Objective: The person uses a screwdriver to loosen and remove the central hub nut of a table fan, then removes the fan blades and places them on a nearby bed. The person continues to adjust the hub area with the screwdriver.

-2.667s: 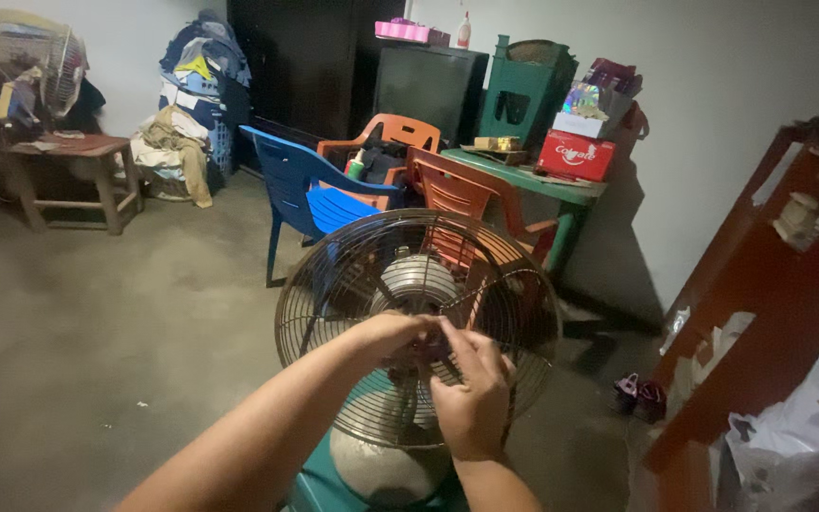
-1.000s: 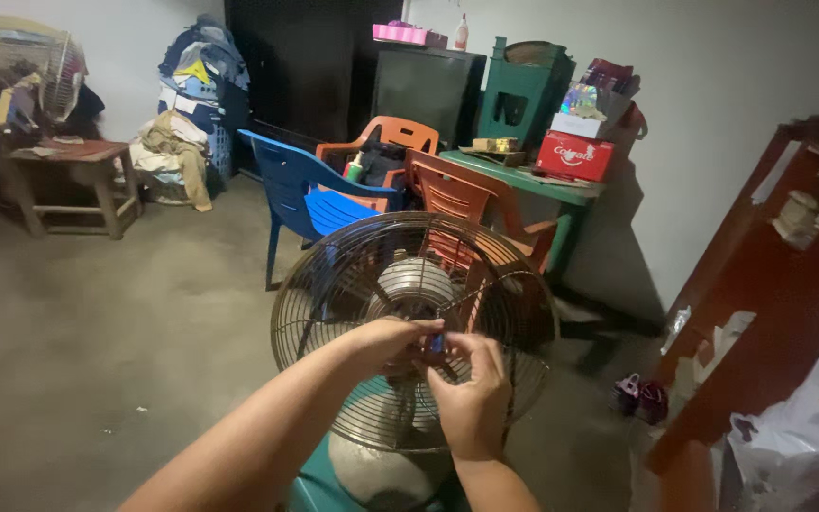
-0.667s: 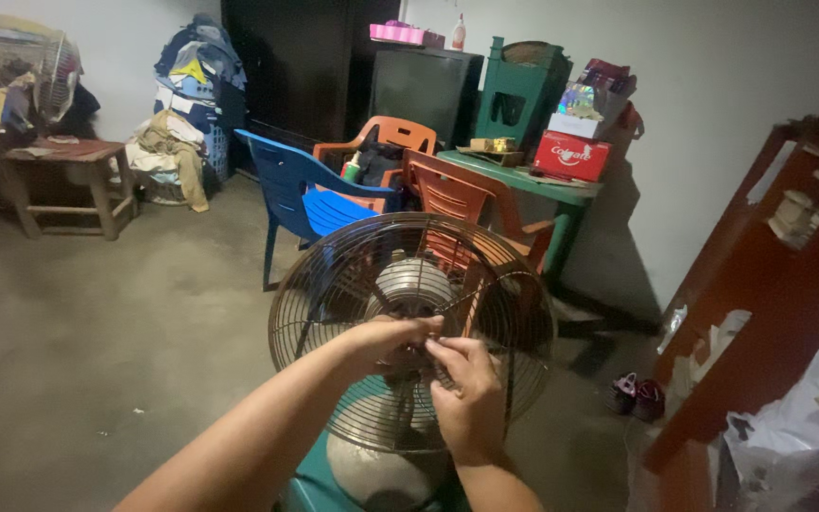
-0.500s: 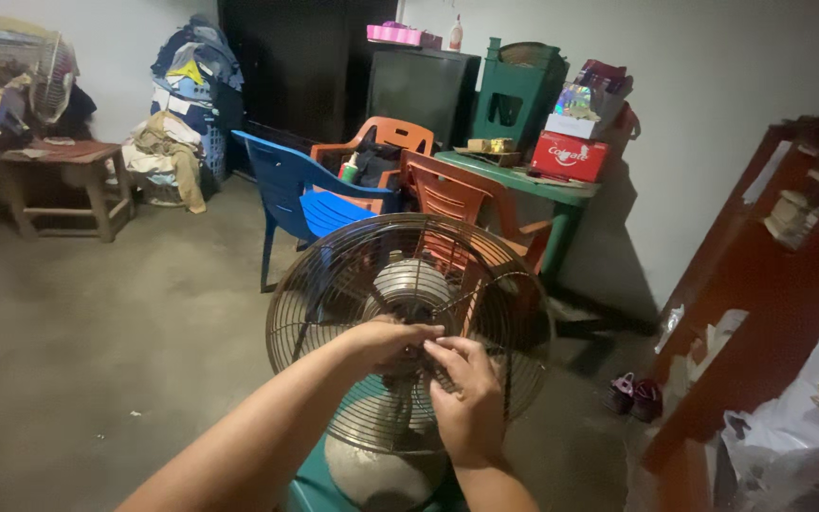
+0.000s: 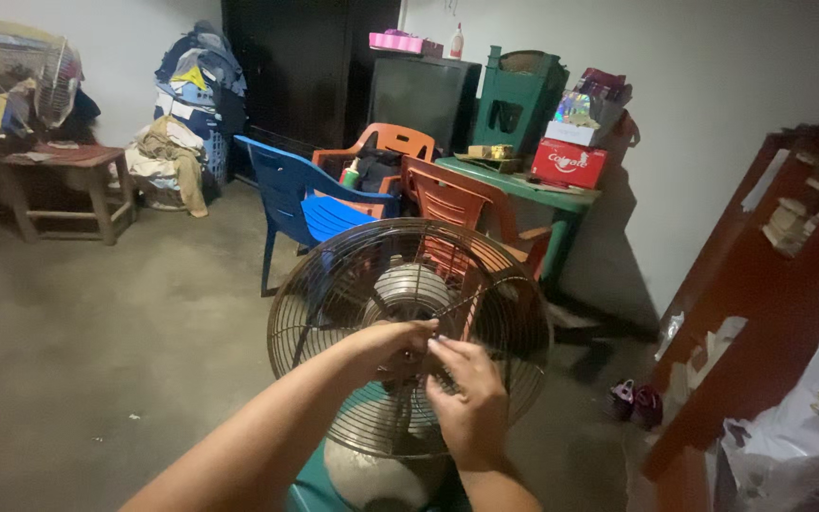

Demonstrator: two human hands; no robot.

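Note:
A round metal fan with a wire cage (image 5: 353, 275) stands right in front of me on a green stool (image 5: 310, 493). My left hand (image 5: 389, 346) and my right hand (image 5: 466, 393) meet at the centre of the cage, fingers pinched together on the wires or a small part there. What sits between the fingertips is too small to tell. The fan's motor housing (image 5: 411, 284) shows behind the cage, above my hands.
Blue (image 5: 300, 199) and orange plastic chairs (image 5: 447, 199) stand behind the fan. A green table (image 5: 523, 185) holds a red box (image 5: 569, 163). A wooden bench (image 5: 59, 175) and piled clothes (image 5: 182, 114) are far left. A red wooden frame (image 5: 760, 313) is at right, small shoes (image 5: 635, 403) on the floor.
My hands stay at the fan cage's centre with small finger movements. The view has shifted slightly; the fan has not moved.

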